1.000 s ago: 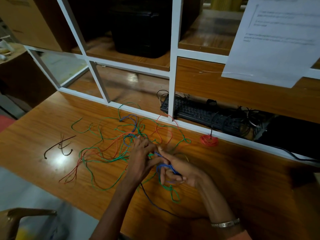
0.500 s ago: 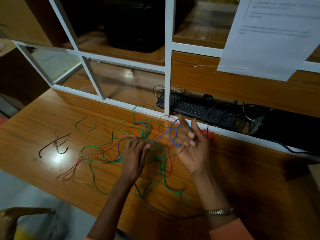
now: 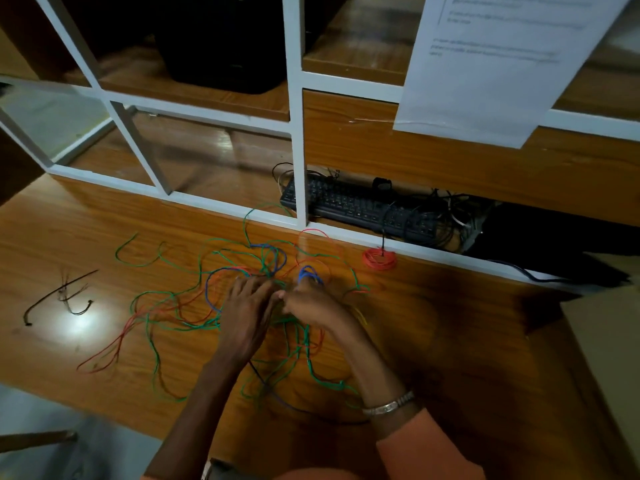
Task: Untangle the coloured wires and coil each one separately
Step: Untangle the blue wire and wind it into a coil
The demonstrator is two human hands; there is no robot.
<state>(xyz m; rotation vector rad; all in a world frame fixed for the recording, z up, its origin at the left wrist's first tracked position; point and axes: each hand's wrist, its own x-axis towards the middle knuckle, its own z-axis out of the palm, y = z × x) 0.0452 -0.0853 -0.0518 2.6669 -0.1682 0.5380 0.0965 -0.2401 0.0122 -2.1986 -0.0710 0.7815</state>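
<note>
From the head camera I see a white printed sheet (image 3: 498, 60) hanging on the white-framed partition (image 3: 298, 109) at upper right; it carries several lines of text, but they are too blurred for me to read, and I can make out no brand or label anywhere else. Below it, behind the frame, a black keyboard (image 3: 356, 206) lies among dark cables, and a black box-shaped object (image 3: 221, 39) stands on the shelf above. On the wooden desk (image 3: 467, 341) the tangle of wires (image 3: 194, 306) spreads in front of me: green, red and blue strands looped over each other, with red ends trailing off to the lower left and a green loop rising against the frame. My left hand (image 3: 247, 317) rests on the middle of the tangle, fingers bent into the strands, though I cannot tell exactly which it pinches. My right hand (image 3: 313, 303) sits just beside it, touching it, with a small blue wire coil (image 3: 309, 273) looped round its fingers. A finished red wire coil (image 3: 379, 258) lies apart, near the frame. A thin dark wire (image 3: 59, 296) lies alone well to the left. A metal bracelet (image 3: 389, 406) circles my right wrist above an orange sleeve (image 3: 426, 452).
</note>
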